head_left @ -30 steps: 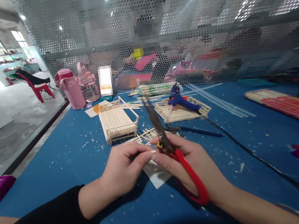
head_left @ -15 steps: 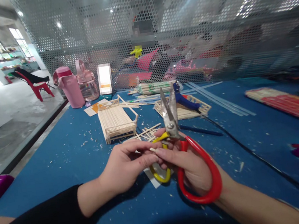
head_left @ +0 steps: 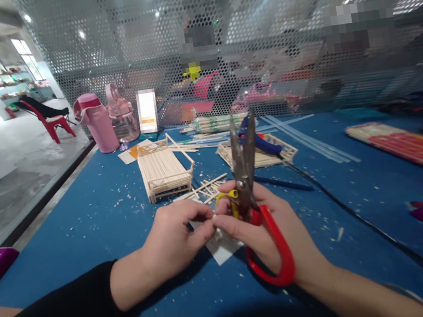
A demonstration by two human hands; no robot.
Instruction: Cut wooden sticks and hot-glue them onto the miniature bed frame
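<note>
Over the blue table (head_left: 89, 238), my right hand (head_left: 268, 224) is wrapped round scissors (head_left: 275, 254) with one red and one yellow handle; their blades point up and stand slightly apart. My left hand (head_left: 178, 231) is pinched, its thumb and forefinger meeting my right fingertips. A tiny pale piece shows between the fingertips, too small to name. Below them lies a white paper (head_left: 221, 249). Just beyond are loose thin sticks (head_left: 210, 187) and a small bed-like frame of pale sticks (head_left: 163, 168).
A blue glue gun (head_left: 264, 143) rests on a second stick frame (head_left: 226, 153), its black cable running right. Pink flask (head_left: 101, 126), clear bottle (head_left: 123, 118) and phone (head_left: 147, 111) stand at the back left. A red-marked stick bundle (head_left: 410, 149) lies right. Perforated metal screen (head_left: 121, 50) behind.
The scissors have turned in my right hand, and their blades now stand more upright and a little further right. My fingertips have shifted slightly left, uncovering more of the white paper.
</note>
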